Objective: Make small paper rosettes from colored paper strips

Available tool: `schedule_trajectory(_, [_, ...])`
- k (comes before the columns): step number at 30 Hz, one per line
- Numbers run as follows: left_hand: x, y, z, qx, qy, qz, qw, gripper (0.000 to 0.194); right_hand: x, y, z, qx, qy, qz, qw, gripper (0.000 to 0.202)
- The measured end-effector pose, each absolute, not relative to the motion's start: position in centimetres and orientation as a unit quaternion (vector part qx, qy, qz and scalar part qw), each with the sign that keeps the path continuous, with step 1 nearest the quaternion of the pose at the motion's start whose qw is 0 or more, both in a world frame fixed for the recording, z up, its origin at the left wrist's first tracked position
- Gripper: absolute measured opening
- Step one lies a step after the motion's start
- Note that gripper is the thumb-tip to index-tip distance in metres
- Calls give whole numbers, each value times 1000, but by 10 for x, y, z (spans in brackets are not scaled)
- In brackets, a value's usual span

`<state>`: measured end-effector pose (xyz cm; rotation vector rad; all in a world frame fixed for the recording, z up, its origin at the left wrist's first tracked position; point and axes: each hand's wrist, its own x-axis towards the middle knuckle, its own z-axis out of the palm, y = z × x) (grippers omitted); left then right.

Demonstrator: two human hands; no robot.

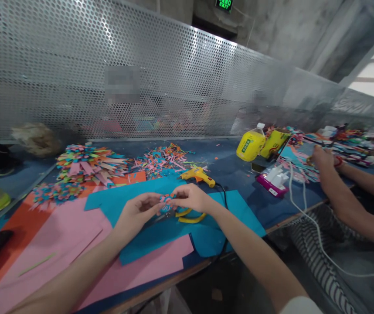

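Between my two hands is a small pink and blue paper flower (166, 202). My left hand (143, 207) pinches its left side with thumb and fingers. From the right, my right hand (192, 198) has its fingertips closed on the flower's edge. Yellow-handled scissors (192, 219) lie just below my right hand, their blades partly hidden. Under both hands are blue sheets (239, 213). A yellow glue gun (198, 175) rests beyond my right hand, its black cord running off to the right.
Pink sheets (56, 235) cover the front left. Behind them stand a pile of fringed paper pieces (89, 163) and a heap of paper scraps (164, 158). To the right are a yellow bottle (250, 144), a tissue pack (273, 181) and a co-worker's arm (347, 196). A perforated metal screen (174, 87) borders the back.
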<state>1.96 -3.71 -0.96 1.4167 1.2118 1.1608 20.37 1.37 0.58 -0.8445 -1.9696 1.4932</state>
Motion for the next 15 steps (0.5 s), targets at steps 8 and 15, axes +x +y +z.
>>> schedule_trajectory(8, [20,-38,-7,567,490,487,448,31,204,14,2,-312,-744,532,256,33])
schedule_trajectory(15, [20,-39,-6,568,493,484,447,31,204,13,4,-312,-743,535,253,34])
